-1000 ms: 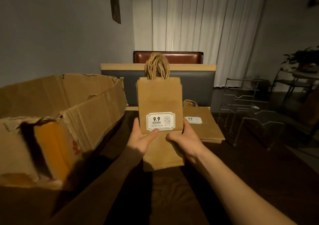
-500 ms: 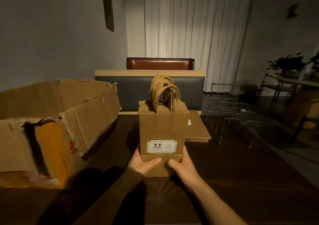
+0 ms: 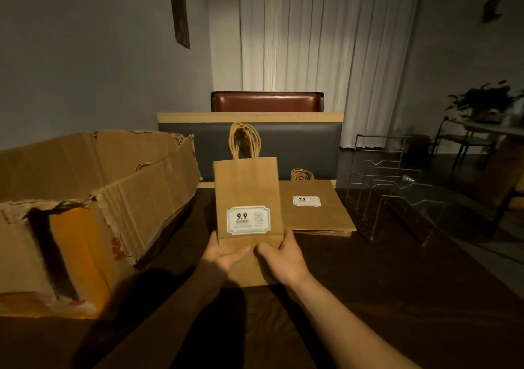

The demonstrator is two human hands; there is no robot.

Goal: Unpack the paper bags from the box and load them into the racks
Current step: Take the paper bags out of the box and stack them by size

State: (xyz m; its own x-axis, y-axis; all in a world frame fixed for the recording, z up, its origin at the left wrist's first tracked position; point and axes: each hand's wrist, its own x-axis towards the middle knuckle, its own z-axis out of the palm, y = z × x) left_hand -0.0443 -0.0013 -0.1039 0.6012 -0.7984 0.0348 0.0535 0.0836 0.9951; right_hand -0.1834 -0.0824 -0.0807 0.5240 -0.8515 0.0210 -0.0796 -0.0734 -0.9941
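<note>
I hold a bundle of flat brown paper bags (image 3: pixel 246 187) upright over the dark table, twine handles on top and a white "9.9" label facing me. My left hand (image 3: pixel 221 252) grips its lower left edge, thumb across the front. My right hand (image 3: pixel 283 255) grips its lower right edge the same way. A second stack of paper bags (image 3: pixel 314 210) lies flat on the table just behind and to the right. The clear racks (image 3: pixel 394 195) stand further right. The open cardboard box (image 3: pixel 93 198) sits at my left, its inside mostly hidden.
A dark padded bench back (image 3: pixel 297 144) with a wooden top rail runs behind the table. A small side table with a plant (image 3: pixel 485 105) stands at the far right. A white curtain (image 3: pixel 320 42) hangs behind.
The bundle was lowered until its bottom stood on the table half a second ago. Now both hands have lifted it again and hold it upright.
</note>
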